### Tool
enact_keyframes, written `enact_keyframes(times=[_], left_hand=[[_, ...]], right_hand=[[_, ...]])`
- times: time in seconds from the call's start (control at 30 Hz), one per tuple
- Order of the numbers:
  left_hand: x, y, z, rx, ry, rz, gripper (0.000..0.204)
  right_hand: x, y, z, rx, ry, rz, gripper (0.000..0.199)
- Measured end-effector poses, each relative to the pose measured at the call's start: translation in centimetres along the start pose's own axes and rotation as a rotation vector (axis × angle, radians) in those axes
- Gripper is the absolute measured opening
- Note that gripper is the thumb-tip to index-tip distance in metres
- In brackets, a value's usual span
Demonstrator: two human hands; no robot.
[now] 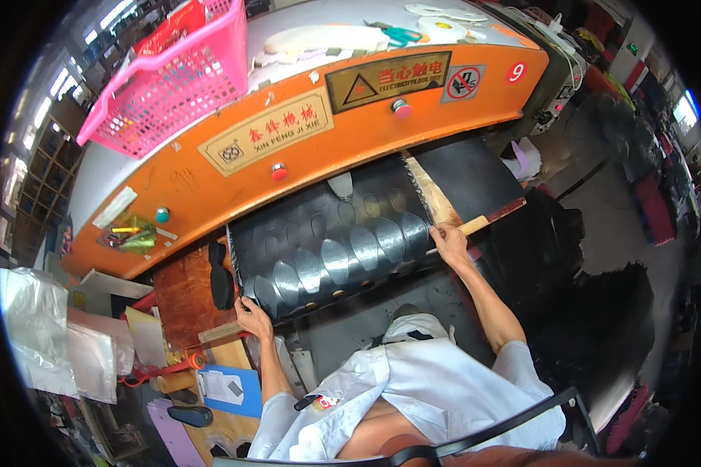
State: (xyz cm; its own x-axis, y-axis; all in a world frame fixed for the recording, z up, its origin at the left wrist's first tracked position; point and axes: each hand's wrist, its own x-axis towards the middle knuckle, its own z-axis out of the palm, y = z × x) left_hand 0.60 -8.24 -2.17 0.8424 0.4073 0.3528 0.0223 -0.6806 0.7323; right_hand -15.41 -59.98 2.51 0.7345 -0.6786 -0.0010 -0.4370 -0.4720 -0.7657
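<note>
A glossy black sheet (288, 243) with rows of sole-shaped outlines lies under the orange press machine (187, 183) and curves down at its front. My left hand (254, 318) is closed on its near left corner. On the right, my right hand (450, 246) grips the opposite edge, fingertips on top. A grey-white sole-shaped piece (340, 185) sits at the sheet's far side, below the orange front. Left of the sheet, black sole-shaped pieces (221, 276) rest on a reddish-brown board (181, 300).
A pink basket (171, 86) and teal-handled scissors (401, 35) stand on the machine top. Red buttons (279, 172) and a green one (162, 214) dot its front. Another black sheet (475, 179) lies at right. Dark material (600, 335) is heaped beyond my right arm; a blue clipboard (230, 391) lies left.
</note>
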Motion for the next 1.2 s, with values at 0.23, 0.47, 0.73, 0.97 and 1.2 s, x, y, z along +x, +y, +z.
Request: enact_keyframes(times=[0.23, 0.47, 0.73, 0.97, 1.2], left_hand=[[-5.0, 2.8, -5.7, 0.122, -0.045, 0.206, 0.043], [-5.6, 16.2, 3.7, -0.077, -0.502, 0.507, 0.058], [-9.1, 19.8, 11.1, 0.061, -0.732, 0.557, 0.055], [-8.6, 19.7, 10.9, 0.041, -0.729, 0.544, 0.059], [-6.0, 18.2, 9.0, -0.168, -0.576, 0.471, 0.054]], right_hand=[[1.6, -10.5, 7.2, -0.150, 0.147, -0.518, 0.070], [-0.4, -13.5, 13.7, -0.227, 0.067, -0.477, 0.070], [-0.2, -11.1, 9.6, 0.360, -0.271, -0.006, 0.065], [0.8, -9.3, 4.1, -0.015, 0.024, -0.391, 0.057], [1.4, -9.6, 7.3, -0.247, -0.001, -0.489, 0.061]])
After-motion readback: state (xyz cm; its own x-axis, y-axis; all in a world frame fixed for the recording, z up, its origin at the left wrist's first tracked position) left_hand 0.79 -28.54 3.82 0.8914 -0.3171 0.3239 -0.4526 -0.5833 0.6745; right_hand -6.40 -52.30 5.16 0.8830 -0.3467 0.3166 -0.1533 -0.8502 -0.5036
